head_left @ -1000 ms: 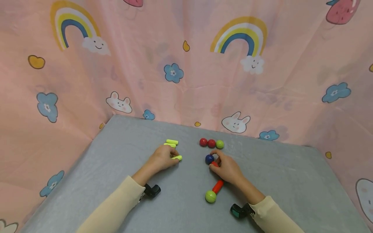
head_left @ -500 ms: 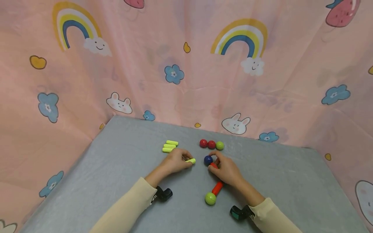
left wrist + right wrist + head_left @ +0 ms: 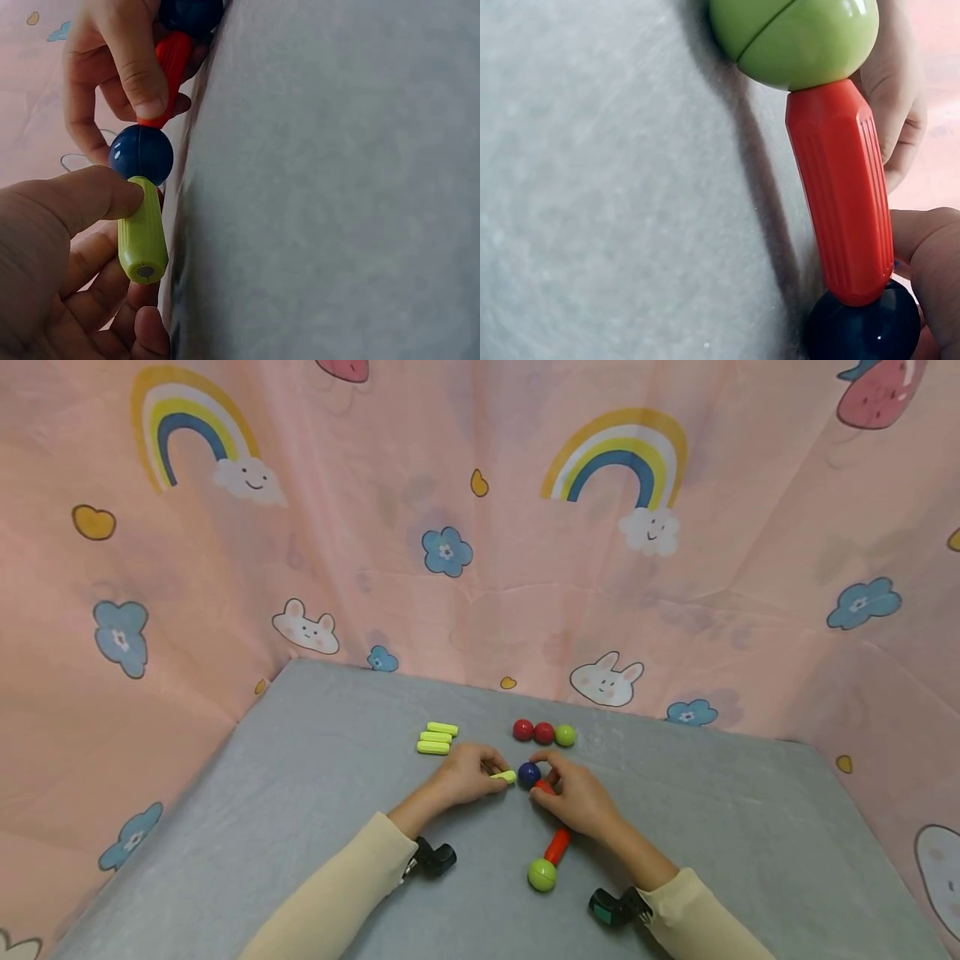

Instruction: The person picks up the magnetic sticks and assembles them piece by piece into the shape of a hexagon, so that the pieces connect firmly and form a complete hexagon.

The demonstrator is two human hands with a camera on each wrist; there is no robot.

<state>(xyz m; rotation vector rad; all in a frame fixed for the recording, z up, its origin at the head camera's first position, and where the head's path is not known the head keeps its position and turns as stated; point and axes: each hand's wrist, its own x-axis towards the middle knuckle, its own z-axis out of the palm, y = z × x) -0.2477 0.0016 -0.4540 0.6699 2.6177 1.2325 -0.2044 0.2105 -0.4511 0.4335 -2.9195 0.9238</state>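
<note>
My left hand point(image 3: 468, 773) pinches a yellow-green magnetic rod point(image 3: 142, 232) between thumb and fingers, a small metal disc showing in its near end. In the left wrist view the rod's far end is right at a blue ball point(image 3: 141, 154). My right hand point(image 3: 583, 797) grips the red rod point(image 3: 174, 64) joined to that ball, most of it hidden by fingers in the head view. Beyond it the chain carries on through a second blue ball point(image 3: 866, 326) and another red rod point(image 3: 840, 195) to a green ball point(image 3: 802, 37).
Three yellow-green rods point(image 3: 433, 747) lie side by side beyond my left hand. Behind my right hand, a red ball point(image 3: 522, 730), a second red ball point(image 3: 543, 733) and a smaller-looking green ball point(image 3: 566, 735) form a row. A pink printed curtain point(image 3: 480, 610) borders the grey tabletop point(image 3: 300, 760).
My left hand has carried its yellow-green rod rightward, away from the other rods and up to the blue ball. My right hand has shifted slightly left with the chain.
</note>
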